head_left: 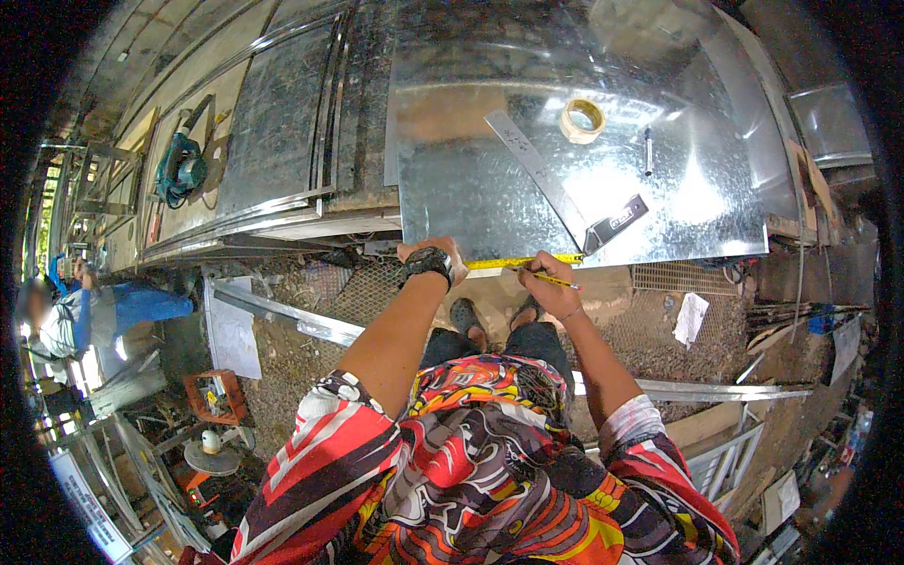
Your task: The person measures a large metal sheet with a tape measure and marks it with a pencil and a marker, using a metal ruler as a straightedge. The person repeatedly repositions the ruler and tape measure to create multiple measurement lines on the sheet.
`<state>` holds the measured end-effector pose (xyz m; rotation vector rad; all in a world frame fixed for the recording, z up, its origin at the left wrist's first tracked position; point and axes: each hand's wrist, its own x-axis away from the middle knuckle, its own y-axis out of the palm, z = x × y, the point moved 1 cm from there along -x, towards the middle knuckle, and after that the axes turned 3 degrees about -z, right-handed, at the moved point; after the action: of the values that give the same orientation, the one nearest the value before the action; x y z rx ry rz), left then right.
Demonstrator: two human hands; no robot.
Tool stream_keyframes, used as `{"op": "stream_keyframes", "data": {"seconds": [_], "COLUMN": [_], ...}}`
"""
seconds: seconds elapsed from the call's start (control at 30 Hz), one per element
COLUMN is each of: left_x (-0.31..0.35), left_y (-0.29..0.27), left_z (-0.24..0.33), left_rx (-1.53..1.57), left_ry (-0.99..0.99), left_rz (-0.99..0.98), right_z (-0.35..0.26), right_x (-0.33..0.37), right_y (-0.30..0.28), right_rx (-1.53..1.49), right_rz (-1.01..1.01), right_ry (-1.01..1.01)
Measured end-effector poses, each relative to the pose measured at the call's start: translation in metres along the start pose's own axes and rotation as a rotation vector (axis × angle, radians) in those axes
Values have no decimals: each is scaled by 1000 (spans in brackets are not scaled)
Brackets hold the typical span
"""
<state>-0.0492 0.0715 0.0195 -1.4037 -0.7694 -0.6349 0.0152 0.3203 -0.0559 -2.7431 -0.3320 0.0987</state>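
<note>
A shiny metal sheet point(452, 179) lies on the bench before me. Along its near edge runs the yellow blade of a tape measure point(508, 263). My left hand point(441, 256), a dark watch at its wrist, is closed on the tape measure at the blade's left end; the case is hidden in it. Against the blade's right part, my right hand point(554, 287) is closed round a slim yellow pencil point(556, 280). A try square point(541, 174) rests on the sheet, its dark stock point(617, 223) close to the tape's right end.
A tape roll point(582, 121) and a marker point(648, 153) lie farther back on the sheet. On the bench at left sits a teal power tool point(181, 169). Another person point(85, 311) is at far left. Metal strips point(697, 391) and an orange crate point(215, 395) are behind me.
</note>
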Motion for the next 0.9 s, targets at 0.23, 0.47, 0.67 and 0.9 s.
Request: {"op": "stream_keyframes", "data": {"seconds": [0.23,0.47,0.67,0.9], "left_x": [-8,-13,-3,-19], "left_y": [4,9,3,14], "left_z": [-4,-3,0,-2], "left_rx": [8,4,-13,-31], "left_ry": [-9,7,6,10], "left_rz": [-44,-31,1,21], "right_z": [-8,-19,-8,14], "right_x": [-2,0,-4,2], "right_y": [3,-1,-5,-8], "right_rx": [20,-34,3,-170], "right_rz": [11,4,-34,37], "right_ry": [-38,-15,-35,-10]}}
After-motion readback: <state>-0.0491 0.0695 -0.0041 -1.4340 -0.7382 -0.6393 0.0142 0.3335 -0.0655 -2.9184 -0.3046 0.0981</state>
